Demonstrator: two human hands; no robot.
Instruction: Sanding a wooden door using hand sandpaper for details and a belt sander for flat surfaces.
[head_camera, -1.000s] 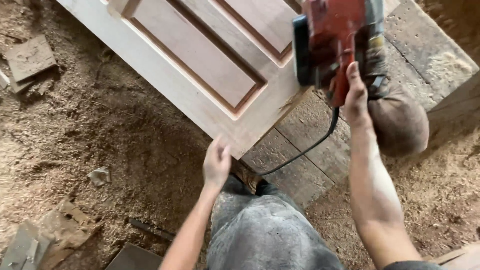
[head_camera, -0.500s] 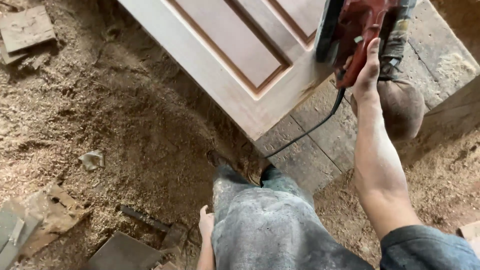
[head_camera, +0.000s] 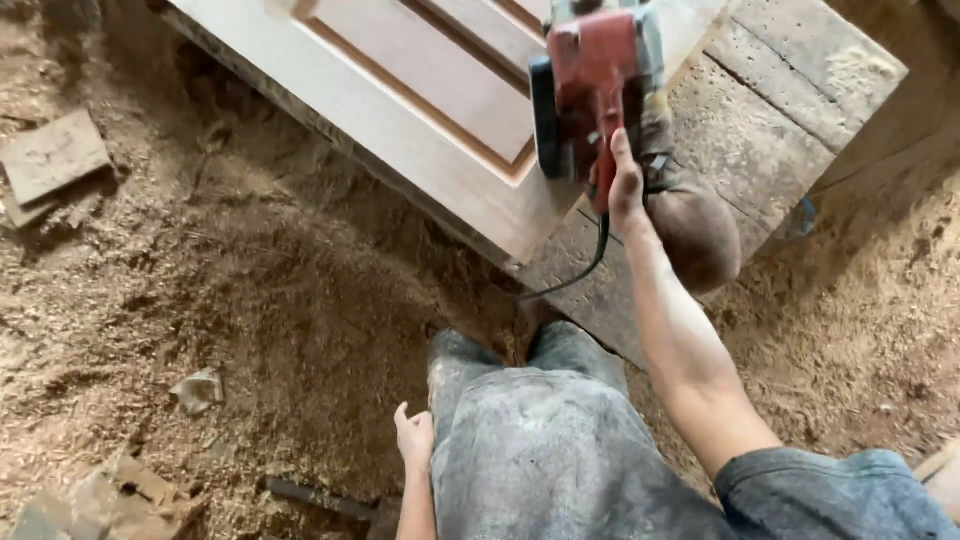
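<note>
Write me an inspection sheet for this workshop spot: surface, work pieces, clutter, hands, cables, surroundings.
Surface: rough plank bench, dusty, with a small sawdust heap near its far end.
Work pieces: pale wooden panelled door lying flat on the bench, one corner past its edge; red power sander over the door's near end, brown dust bag behind it.
Clutter: wood offcuts and a crumpled scrap on the floor.
Hands: right hand grips the sander's handle; left hand hangs beside the thigh, holding nothing.
Cables: black cord drops from the sander toward the legs.
Surroundings: floor thick with sawdust.
</note>
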